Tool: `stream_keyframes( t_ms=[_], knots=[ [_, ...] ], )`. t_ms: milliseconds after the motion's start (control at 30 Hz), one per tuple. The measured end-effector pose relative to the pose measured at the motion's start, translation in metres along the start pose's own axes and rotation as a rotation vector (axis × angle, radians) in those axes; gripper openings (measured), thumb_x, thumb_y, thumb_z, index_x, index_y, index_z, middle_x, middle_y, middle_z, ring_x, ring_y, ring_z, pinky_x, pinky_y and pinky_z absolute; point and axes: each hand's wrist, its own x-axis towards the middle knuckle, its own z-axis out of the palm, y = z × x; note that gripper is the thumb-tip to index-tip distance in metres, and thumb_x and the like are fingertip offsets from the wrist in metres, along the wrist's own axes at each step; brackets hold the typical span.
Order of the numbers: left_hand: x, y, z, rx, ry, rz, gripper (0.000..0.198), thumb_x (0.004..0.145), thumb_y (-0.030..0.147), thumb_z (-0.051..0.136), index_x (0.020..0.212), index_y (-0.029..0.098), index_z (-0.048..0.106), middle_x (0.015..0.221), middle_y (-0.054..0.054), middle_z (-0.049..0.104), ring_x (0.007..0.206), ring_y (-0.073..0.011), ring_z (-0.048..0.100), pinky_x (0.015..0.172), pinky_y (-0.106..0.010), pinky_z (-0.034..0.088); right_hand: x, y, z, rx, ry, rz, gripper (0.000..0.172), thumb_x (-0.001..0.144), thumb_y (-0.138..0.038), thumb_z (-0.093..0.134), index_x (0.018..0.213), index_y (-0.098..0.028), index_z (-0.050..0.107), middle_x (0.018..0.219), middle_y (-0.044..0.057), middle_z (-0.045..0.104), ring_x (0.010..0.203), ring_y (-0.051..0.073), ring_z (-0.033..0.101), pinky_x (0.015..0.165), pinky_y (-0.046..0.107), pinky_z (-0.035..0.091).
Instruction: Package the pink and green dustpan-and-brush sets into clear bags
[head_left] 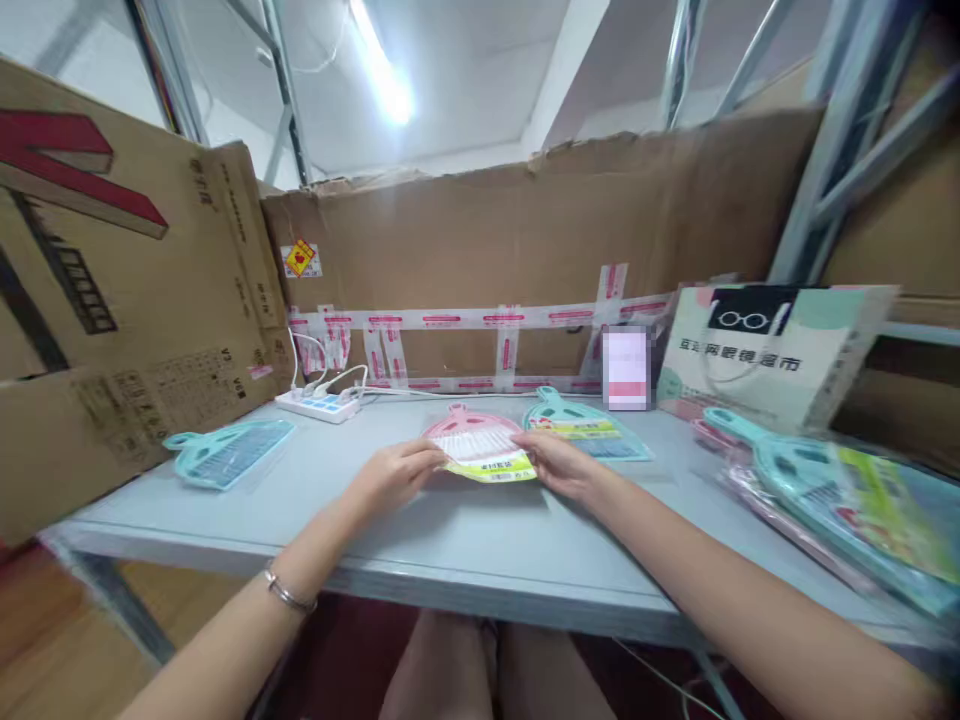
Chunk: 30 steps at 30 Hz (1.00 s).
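Note:
Between my hands is a pink mini dustpan-and-brush set [480, 435] with pale bristles and a yellow-green label along its near edge. My left hand [405, 468] pinches its left side, and my right hand [556, 464] grips its right side near the label. Just behind my right hand lies a teal dustpan-and-brush set [592, 430] with a yellow-green label. Another teal dustpan set [232, 452], showing no label, rests alone at the left of the table. My fingertips partly cover the pink set's edges.
Teal and pink dustpan sets [810, 480] are stacked at the table's [315, 520] right. A white power strip [319, 402] with cables, a phone-like screen [627, 370] and a paper bag [772, 350] stand toward the back. Cardboard boxes [465, 230] wall the back and left.

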Motion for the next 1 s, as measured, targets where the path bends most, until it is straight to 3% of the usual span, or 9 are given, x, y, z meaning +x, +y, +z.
stream_keyframes(
  t_ms=[100,233,333,467,600,733,867,933,1000],
  knots=[
    [-0.001,-0.001,0.007,-0.017,0.032,-0.116,0.017,0.086,0.017,0.044,0.093,0.017,0.059,0.09,-0.005,0.071,0.078,-0.0145,0.067,0.069,-0.023,0.052,-0.003,-0.001,0.001,0.0,0.012,0.002,0.016,0.083,-0.001,0.043,0.074,-0.011,0.051,0.055,0.0,0.057,0.05,0.008,0.059,0.051,0.016,0.053],
    [-0.002,0.001,0.012,-0.117,0.07,-0.279,0.011,0.085,0.018,0.043,0.087,0.017,0.054,0.09,-0.005,0.07,0.076,-0.0138,0.067,0.065,-0.021,0.05,-0.005,-0.002,0.001,0.004,0.033,0.011,0.012,0.084,-0.002,0.044,0.08,-0.011,0.05,0.065,0.002,0.061,0.059,0.009,0.063,0.054,0.016,0.055],
    [-0.001,0.004,0.014,-0.033,-0.029,-0.352,0.009,0.085,0.019,0.044,0.085,0.018,0.053,0.082,-0.003,0.07,0.07,-0.014,0.066,0.061,-0.022,0.048,-0.006,-0.002,0.001,0.002,0.038,0.003,0.012,0.083,-0.002,0.045,0.079,-0.013,0.049,0.067,0.001,0.059,0.059,0.008,0.062,0.054,0.017,0.056],
    [0.001,0.008,0.014,0.326,-0.174,-0.303,0.014,0.084,0.016,0.044,0.08,0.019,0.057,0.07,-0.002,0.067,0.063,-0.016,0.062,0.056,-0.024,0.041,-0.008,-0.003,0.002,-0.006,0.032,-0.004,0.015,0.082,-0.001,0.045,0.076,-0.014,0.047,0.065,0.0,0.057,0.058,0.008,0.061,0.055,0.018,0.057],
    [0.003,0.009,0.015,0.507,-0.146,-0.199,0.014,0.083,0.013,0.045,0.077,0.016,0.058,0.068,-0.006,0.065,0.069,-0.0194,0.061,0.063,-0.029,0.041,-0.009,-0.002,0.005,-0.029,0.017,-0.012,0.014,0.081,-0.001,0.044,0.078,-0.014,0.047,0.067,0.001,0.056,0.065,0.01,0.063,0.06,0.02,0.057],
    [0.002,0.007,0.016,0.501,-0.129,-0.324,0.011,0.082,0.015,0.049,0.08,0.017,0.059,0.065,-0.005,0.064,0.065,-0.0188,0.059,0.061,-0.029,0.039,-0.006,0.0,0.003,-0.271,0.094,-0.084,0.009,0.08,-0.015,0.052,0.087,-0.018,0.047,0.073,-0.001,0.054,0.067,0.011,0.061,0.063,0.026,0.057],
    [-0.002,0.006,0.013,0.414,-0.015,-0.399,0.012,0.083,0.018,0.047,0.081,0.018,0.058,0.062,-0.001,0.06,0.058,-0.0147,0.056,0.058,-0.026,0.038,-0.011,-0.005,-0.004,-0.768,0.209,-0.296,0.04,0.078,-0.043,0.055,0.108,-0.019,0.046,0.077,0.002,0.056,0.069,0.018,0.059,0.062,0.035,0.053],
    [-0.004,0.006,0.011,0.378,0.034,-0.384,0.011,0.082,0.016,0.047,0.079,0.018,0.057,0.061,0.0,0.06,0.057,-0.0136,0.055,0.057,-0.025,0.038,-0.018,-0.007,-0.005,-1.069,0.297,-0.529,0.051,0.076,-0.054,0.051,0.11,-0.016,0.048,0.082,0.007,0.058,0.075,0.023,0.059,0.068,0.039,0.049],
    [-0.005,0.007,0.01,0.361,0.076,-0.389,0.01,0.081,0.016,0.047,0.076,0.017,0.055,0.06,0.0,0.059,0.055,-0.0134,0.054,0.055,-0.025,0.037,-0.028,-0.004,-0.001,-1.233,0.257,-0.802,0.053,0.074,-0.057,0.052,0.107,-0.015,0.051,0.091,0.01,0.059,0.086,0.025,0.057,0.073,0.04,0.046]
  ],
)
